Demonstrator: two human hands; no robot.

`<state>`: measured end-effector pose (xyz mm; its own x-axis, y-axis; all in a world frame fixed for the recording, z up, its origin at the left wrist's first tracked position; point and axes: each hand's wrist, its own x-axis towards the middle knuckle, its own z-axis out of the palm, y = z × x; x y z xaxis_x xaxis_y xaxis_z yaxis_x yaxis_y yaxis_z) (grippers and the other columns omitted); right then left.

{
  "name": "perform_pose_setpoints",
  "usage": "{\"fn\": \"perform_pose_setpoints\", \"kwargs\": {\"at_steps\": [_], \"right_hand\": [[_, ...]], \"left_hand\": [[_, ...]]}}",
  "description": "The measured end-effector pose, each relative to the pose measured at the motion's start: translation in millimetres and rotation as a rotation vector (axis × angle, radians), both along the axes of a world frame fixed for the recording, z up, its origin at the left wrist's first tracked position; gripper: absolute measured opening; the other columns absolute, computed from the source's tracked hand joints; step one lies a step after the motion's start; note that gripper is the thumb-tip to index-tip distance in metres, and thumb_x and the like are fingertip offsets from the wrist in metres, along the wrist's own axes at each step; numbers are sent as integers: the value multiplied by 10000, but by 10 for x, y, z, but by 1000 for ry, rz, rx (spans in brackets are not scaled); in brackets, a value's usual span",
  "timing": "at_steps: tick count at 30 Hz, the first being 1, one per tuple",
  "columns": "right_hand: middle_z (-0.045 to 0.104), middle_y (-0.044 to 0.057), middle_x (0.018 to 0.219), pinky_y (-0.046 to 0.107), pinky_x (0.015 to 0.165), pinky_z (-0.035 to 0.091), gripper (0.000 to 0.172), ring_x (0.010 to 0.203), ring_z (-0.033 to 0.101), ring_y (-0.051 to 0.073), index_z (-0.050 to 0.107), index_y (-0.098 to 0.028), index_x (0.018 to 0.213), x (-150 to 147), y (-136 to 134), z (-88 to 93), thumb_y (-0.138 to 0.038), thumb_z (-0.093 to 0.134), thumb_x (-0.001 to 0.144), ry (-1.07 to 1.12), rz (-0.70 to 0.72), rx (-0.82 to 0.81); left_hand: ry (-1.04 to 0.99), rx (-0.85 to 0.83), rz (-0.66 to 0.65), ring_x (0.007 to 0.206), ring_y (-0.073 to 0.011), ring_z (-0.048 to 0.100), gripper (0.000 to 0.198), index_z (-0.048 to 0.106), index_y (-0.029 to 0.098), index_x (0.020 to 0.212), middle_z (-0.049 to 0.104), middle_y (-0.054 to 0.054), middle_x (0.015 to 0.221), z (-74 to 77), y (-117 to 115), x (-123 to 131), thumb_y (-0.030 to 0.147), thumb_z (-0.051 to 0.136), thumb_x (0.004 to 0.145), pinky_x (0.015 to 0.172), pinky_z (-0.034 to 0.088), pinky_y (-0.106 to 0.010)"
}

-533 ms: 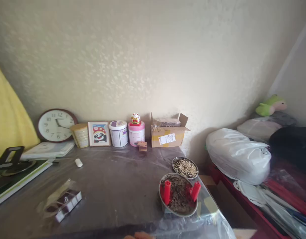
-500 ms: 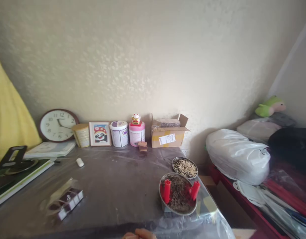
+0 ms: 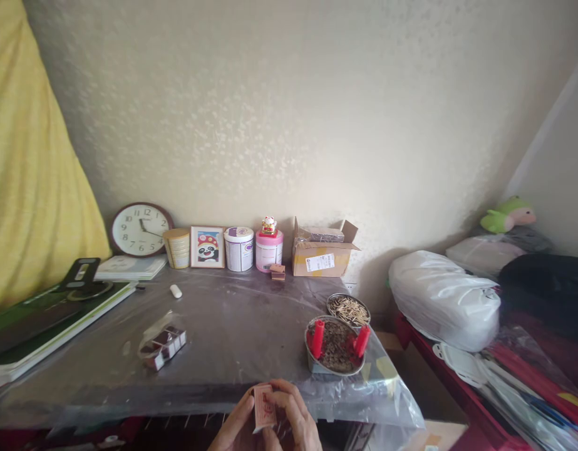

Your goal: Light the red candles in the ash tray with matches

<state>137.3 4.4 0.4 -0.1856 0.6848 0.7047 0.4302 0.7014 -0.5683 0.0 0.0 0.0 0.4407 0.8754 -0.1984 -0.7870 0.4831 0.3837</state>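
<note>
Matt paper small box, glossy plastic sheet, matt cardboard carton

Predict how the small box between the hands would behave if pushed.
The small box looks light, being smaller than the right hand. Its straight edges suggest fairly stiff card. Its flat printed face should favour sliding over rolling.
</note>
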Motion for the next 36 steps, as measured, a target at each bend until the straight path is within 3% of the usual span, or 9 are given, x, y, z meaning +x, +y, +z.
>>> {"fn": "perform_pose_setpoints", "kwargs": {"at_steps": [4,11,22,28,36], "right_hand": [[597,67,1149,225,831,522,349,992,641,182,529,-231,1115,20,-13,27,-196,542,768,-24,10,22],[577,78,1172,236,862,508,424,1041,613,178,488,-218,1132,52,-45,150,-92,529,729,-89,87,32],[597,66,1135,216,848,502,363,991,627,156,555,-208,1058,-6,-138,342,-78,524,721,-4,71,-30],[588,63,1124,215,848,493,333,994,617,152,549,-205,1057,-11,-129,295,-79,515,750,4,58,-62],[552,50,1167,245,898,466,401,1057,573,161,512,-224,1104,-16,-129,216,-52,466,745,32,57,-135]], "left_hand": [[-31,106,-40,968,-220,582,283,674,189,983,679,-65,931,5,-15,-4,372,646,768,865,425,-321],[-22,181,-42,1023,-267,570,367,651,171,1084,669,-111,1005,-22,-32,11,411,559,822,882,411,-384],[-106,200,-34,1038,-254,578,350,655,150,1096,690,-109,1001,-23,-59,8,347,451,890,961,354,-380],[-42,177,-14,973,-238,601,326,661,157,1057,694,-100,939,22,-68,45,371,505,867,932,371,-365],[-44,232,-9,1010,-199,575,336,619,171,1127,672,-86,1057,-67,-55,72,355,471,888,957,370,-343]]}}
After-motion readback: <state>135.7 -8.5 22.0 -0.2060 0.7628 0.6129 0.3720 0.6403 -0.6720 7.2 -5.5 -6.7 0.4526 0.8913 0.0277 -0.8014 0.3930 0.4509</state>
